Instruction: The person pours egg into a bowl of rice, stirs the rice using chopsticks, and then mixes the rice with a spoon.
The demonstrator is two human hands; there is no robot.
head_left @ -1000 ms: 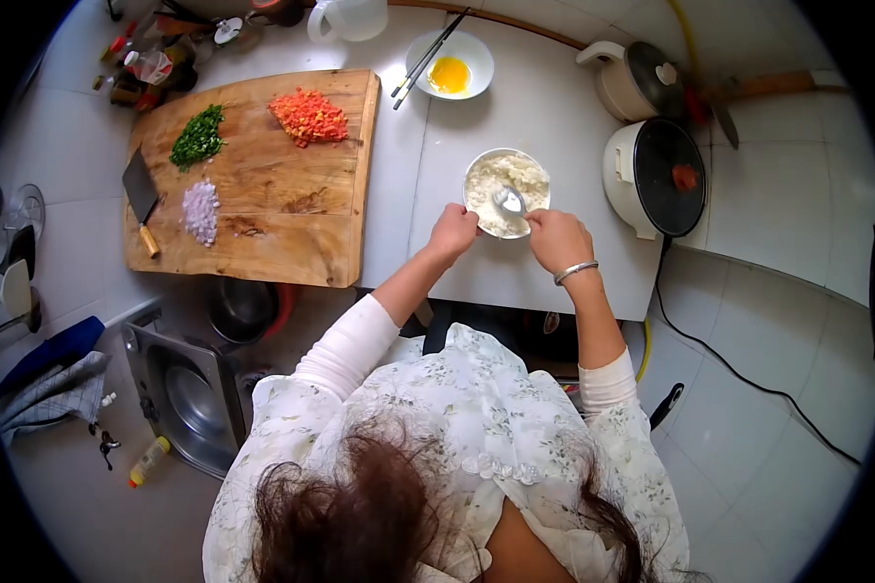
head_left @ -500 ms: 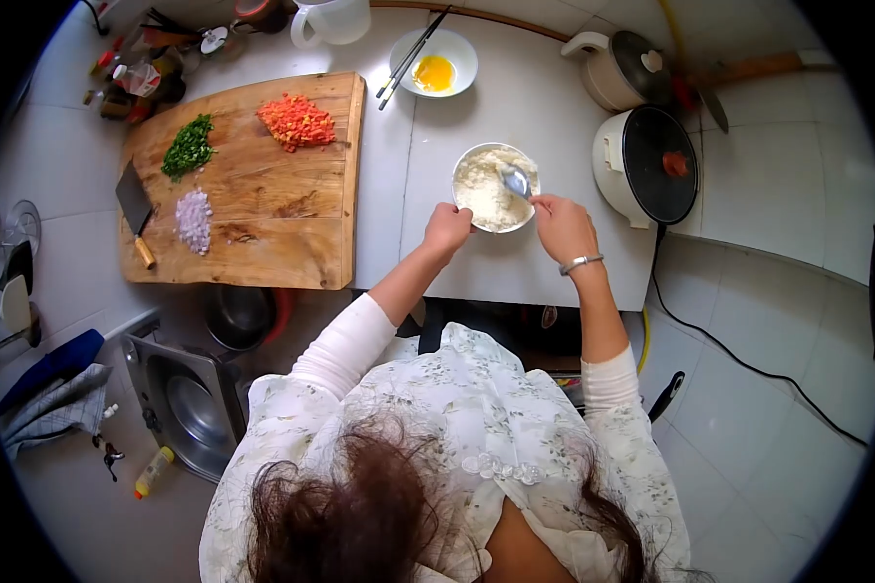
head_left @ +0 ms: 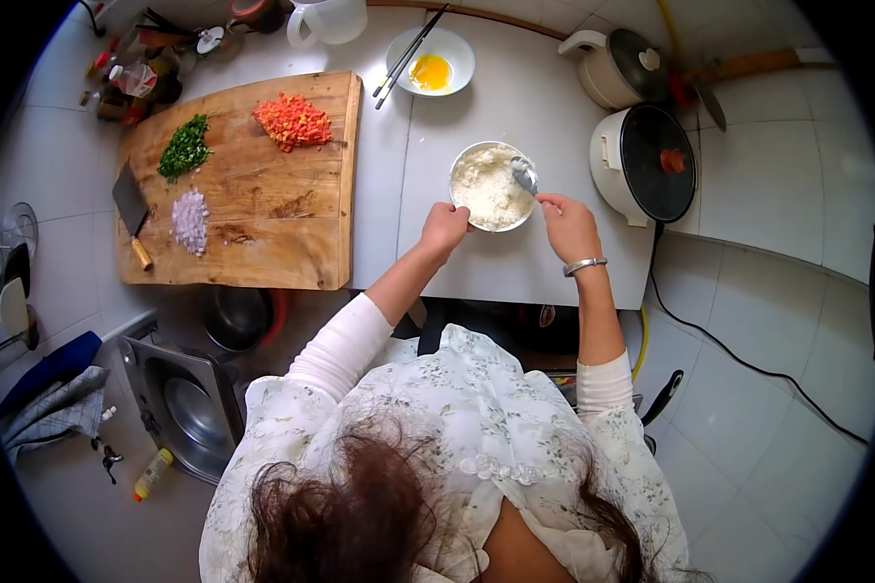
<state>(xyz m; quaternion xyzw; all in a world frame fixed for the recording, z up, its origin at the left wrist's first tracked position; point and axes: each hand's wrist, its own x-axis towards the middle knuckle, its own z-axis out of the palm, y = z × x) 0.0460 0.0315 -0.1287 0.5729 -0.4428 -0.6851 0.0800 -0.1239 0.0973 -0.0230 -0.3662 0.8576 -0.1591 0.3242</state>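
Note:
A white bowl (head_left: 454, 187) on the counter is filled with a pale, crumbly food (head_left: 491, 189) that looks like cooked rice. My left hand (head_left: 445, 227) grips the bowl's near left rim, with the thumb over the edge. Closed around the handle of a metal spoon (head_left: 525, 177), my right hand (head_left: 569, 228) is just right of the bowl. The spoon's head rests at the bowl's right side, against the food. Behind this bowl stands another bowl (head_left: 462, 63) with egg yolk (head_left: 430, 73) in it and dark chopsticks (head_left: 410, 56) across its rim.
On the left, a wooden cutting board (head_left: 282, 228) carries chopped greens (head_left: 185, 148), diced orange-red pieces (head_left: 292, 121), pale purple bits (head_left: 191, 222) and a cleaver (head_left: 130, 202). A rice cooker (head_left: 617, 160) and a lidded pot (head_left: 608, 78) stand at right. A sink (head_left: 190, 408) lies lower left.
My right hand has shifted slightly right, drawing the spoon from over the food toward the bowl's right rim. My left hand still holds the bowl.

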